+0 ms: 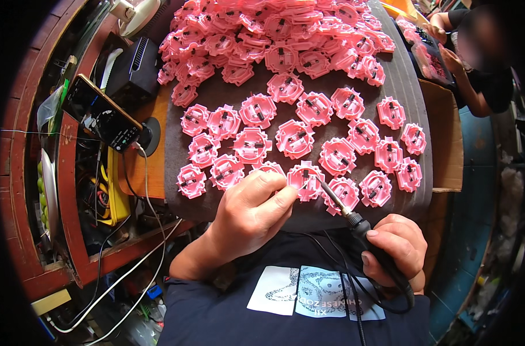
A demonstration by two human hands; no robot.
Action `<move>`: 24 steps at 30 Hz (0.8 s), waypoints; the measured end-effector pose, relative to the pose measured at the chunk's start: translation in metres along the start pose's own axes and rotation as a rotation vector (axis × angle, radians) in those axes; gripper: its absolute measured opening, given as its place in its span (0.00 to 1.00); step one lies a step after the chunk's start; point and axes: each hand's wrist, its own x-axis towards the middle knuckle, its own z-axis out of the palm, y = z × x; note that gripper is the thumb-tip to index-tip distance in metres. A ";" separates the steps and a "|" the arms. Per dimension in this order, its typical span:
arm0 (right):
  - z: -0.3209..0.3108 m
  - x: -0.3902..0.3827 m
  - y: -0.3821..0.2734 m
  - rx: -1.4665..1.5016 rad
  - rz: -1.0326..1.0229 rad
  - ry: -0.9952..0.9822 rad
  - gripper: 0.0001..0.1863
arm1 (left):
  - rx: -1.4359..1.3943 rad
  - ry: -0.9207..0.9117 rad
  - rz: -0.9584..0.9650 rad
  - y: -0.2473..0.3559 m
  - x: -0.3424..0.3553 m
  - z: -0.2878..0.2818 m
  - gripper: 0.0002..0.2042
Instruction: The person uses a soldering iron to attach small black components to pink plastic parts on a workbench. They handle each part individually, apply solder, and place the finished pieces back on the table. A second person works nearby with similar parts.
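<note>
My right hand (398, 248) is wrapped round the black handle of a soldering iron (359, 224). The iron slants up and left, its tip at a pink plastic housing (305, 181) with small dark parts inside. Whether the tip touches it I cannot tell. Just left of that housing, my left hand (255, 209) is closed in a pinch; what its fingers hold, if anything, is hidden. Behind the left fingers another pink housing (268, 167) is partly covered. Several more housings, such as one (338, 157), lie spread in loose rows on the dark work surface (245, 86).
A large heap of pink housings (274, 29) covers the far side. To the left stand a phone (101, 112) on a holder and a black box (132, 69). A white cable (153, 213) and the iron's cord hang nearby. At far right, another person's hands (444, 46) work over a tray.
</note>
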 end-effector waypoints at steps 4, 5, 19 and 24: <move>0.001 0.006 0.000 -0.005 -0.008 -0.010 0.20 | -0.008 -0.005 0.020 0.000 0.003 0.002 0.18; 0.002 0.007 0.001 -0.014 -0.013 -0.007 0.20 | -0.010 -0.005 0.021 -0.001 0.003 0.002 0.18; 0.003 0.010 0.003 -0.021 -0.021 -0.027 0.21 | 0.010 -0.033 -0.008 0.000 0.007 0.006 0.16; 0.003 0.011 0.003 -0.015 -0.025 -0.030 0.21 | 0.025 -0.058 -0.009 0.002 0.011 0.006 0.15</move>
